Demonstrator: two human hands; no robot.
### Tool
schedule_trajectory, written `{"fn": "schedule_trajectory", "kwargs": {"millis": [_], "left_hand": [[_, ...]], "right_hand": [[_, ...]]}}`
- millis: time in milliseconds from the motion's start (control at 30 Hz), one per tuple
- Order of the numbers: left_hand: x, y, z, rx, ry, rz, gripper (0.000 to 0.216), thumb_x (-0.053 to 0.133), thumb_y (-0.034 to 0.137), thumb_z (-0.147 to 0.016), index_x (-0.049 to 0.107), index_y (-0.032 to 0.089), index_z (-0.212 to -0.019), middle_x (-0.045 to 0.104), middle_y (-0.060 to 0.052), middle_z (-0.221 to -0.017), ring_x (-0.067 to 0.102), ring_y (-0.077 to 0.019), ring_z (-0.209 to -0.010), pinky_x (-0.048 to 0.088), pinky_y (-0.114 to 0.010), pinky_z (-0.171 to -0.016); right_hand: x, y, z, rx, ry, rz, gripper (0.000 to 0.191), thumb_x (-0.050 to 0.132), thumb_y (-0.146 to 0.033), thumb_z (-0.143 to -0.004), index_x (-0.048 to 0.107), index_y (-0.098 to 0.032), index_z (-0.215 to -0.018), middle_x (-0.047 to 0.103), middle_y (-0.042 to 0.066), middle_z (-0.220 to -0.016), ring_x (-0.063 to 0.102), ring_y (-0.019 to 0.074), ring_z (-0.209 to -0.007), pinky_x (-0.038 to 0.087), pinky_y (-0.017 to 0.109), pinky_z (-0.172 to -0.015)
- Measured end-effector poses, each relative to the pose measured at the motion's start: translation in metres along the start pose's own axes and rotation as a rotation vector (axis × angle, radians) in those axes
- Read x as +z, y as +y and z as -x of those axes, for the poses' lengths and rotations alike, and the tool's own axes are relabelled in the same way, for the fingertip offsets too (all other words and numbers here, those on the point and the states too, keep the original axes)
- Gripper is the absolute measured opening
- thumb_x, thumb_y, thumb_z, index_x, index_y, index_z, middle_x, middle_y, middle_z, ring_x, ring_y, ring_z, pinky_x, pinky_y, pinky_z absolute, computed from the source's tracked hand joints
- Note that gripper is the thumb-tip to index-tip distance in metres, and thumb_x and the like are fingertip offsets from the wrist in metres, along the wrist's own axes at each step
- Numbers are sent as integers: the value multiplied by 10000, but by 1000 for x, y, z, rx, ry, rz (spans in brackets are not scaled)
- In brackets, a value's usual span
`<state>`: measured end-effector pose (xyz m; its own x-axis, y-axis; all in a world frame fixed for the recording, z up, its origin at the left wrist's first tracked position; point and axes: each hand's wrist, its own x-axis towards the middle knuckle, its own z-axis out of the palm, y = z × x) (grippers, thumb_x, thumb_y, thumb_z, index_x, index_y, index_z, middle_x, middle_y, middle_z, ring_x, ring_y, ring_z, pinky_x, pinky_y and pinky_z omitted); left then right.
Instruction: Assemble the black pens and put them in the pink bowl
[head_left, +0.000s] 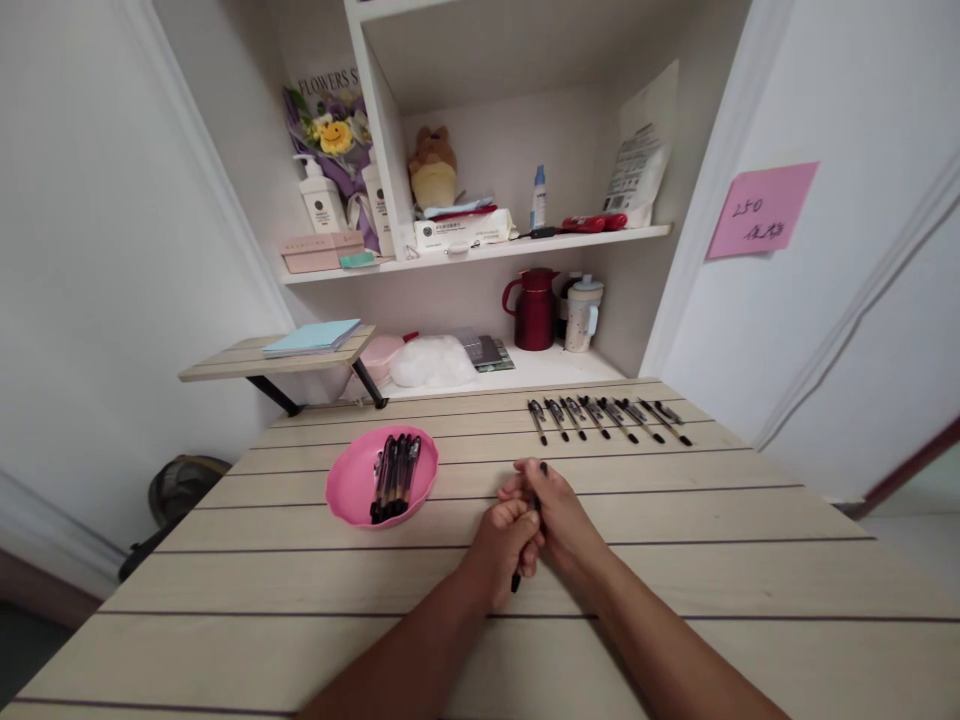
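Both of my hands meet over the middle of the table, closed around one black pen (516, 582). My left hand (501, 545) grips its lower part, and the dark end pokes out below. Higher up, my right hand (559, 505) is wrapped round the pen, with the other dark tip showing past the fingers. Most of the pen's length is hidden by my fingers. To the left, a pink scalloped bowl (343, 490) holds a bunch of black pens (395, 478). Beyond my right hand, several similar pens (592, 415) lie in a slanted row, each with its cap or clip part beside it.
A small raised shelf (225, 362) with blue paper (313, 338) stands at the back left. Behind the table is a white cabinet holding a red jug (535, 312), a tumbler (583, 318) and a plastic bag (433, 362). A pink note (763, 210) hangs on the right wall.
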<state>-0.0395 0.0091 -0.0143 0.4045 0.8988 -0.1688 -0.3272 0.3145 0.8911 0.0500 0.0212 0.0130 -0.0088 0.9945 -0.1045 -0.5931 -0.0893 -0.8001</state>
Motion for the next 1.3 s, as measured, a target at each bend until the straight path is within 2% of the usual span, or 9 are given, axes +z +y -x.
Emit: {"fn": "schedule_trajectory", "kwargs": {"millis": [100,200,433,567,700,833,967,1067,1300], "left_hand": [[5,-9,-4,4,83,-117,282,592,424,-713,473,170,-742,421,85,-458,233,-6,-286,111,-155,-313],[8,-6,-3,-19,41,-119,308,570,441,-717,480,185,-863,414,102,-465,201,-6,-282,118,-154,-316],[5,8,8,-48,-62,-137,244,564,382,-722,433,198,-813,447,82,-496,195,-10,-317,104,-155,-335],[4,0,3,38,46,-249,162,498,337,-769,473,185,-820,446,68,-497,255,-33,-342,191,-169,-357],[7,-7,1,226,166,-403,184,496,286,-771,549,179,-911,581,-12,-686,524,-124,-608,411,-234,-594],[11,-5,3,337,177,-423,220,514,277,-760,569,187,-954,615,-73,-925,542,-194,-882,405,-278,-779],[11,-7,1,169,113,-252,211,555,321,-743,534,192,-908,564,-11,-684,500,-126,-586,382,-221,-543],[11,-6,4,-32,58,-148,251,553,399,-744,446,224,-888,409,79,-513,262,-48,-363,198,-161,-378],[10,8,17,-177,-161,191,401,644,388,-690,277,232,-731,326,107,-534,134,-2,-356,86,-109,-367]], "right_hand": [[1,4,0,25,48,58,399,631,-538,-655,424,-198,-631,531,-34,-465,476,90,-329,267,155,-254],[1,3,1,-2,0,17,437,649,-549,-627,376,-211,-590,422,-74,-393,468,95,-322,314,171,-276],[-1,0,1,-73,-85,-100,376,695,-443,-640,398,-220,-584,337,-85,-381,573,136,-508,443,197,-412],[0,4,1,-20,-59,6,377,636,-505,-668,405,-210,-627,446,-73,-442,451,88,-314,265,172,-240],[4,11,-1,-68,86,99,361,550,-542,-713,411,-211,-676,507,-64,-498,438,78,-284,236,173,-240],[6,12,-2,-193,178,179,363,541,-524,-720,381,-217,-610,439,-78,-428,493,91,-351,336,190,-338],[5,7,1,-110,118,142,375,528,-544,-721,363,-225,-618,412,-90,-418,421,80,-287,262,193,-300],[5,0,4,-99,57,102,381,551,-531,-721,363,-219,-608,414,-89,-421,438,74,-327,343,195,-365],[6,-9,9,-111,-62,37,388,583,-507,-722,374,-214,-576,365,-93,-411,392,67,-380,463,255,-553]]}}
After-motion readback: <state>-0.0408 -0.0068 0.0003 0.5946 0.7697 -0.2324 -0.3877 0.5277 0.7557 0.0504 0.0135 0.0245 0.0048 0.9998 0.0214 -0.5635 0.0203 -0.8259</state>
